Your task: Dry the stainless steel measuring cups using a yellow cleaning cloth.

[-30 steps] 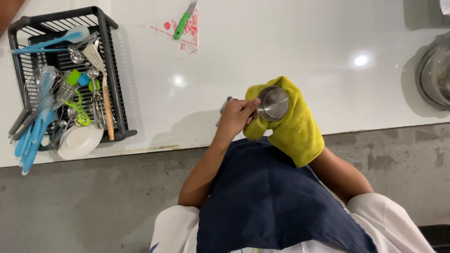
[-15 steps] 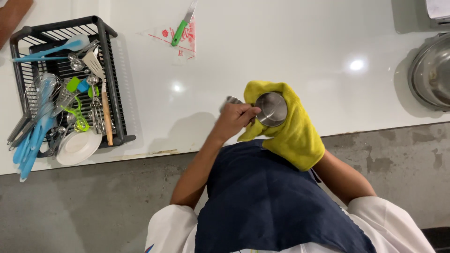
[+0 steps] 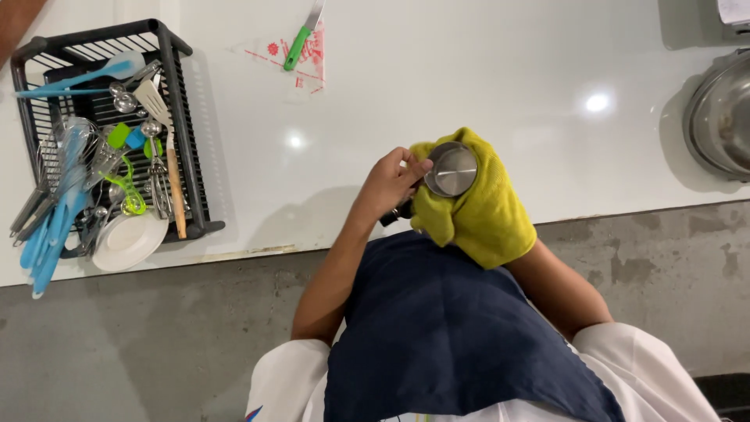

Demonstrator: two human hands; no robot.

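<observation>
Now | small steel cup [image 3: 451,168]: round, shiny | left hand [image 3: 388,184] pinches it | right hand [image 3: 476,207] grips it in yellow cloth [image 3: 488,223]

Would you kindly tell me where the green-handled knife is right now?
In the head view, the green-handled knife lies at the counter's top edge, on a red-printed wrapper, right of the black utensil rack.

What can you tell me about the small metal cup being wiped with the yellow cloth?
The small metal cup is round, shiny and steel-looking, with its smooth, reflective circular face turned up toward the camera. A dark part, maybe a handle, sticks out below it near the person's body. The yellow cloth wraps its right side and underside, covering the hand there. The other hand touches its left edge with bent fingers. It is held above the near edge of the white counter, not resting on it.
</observation>
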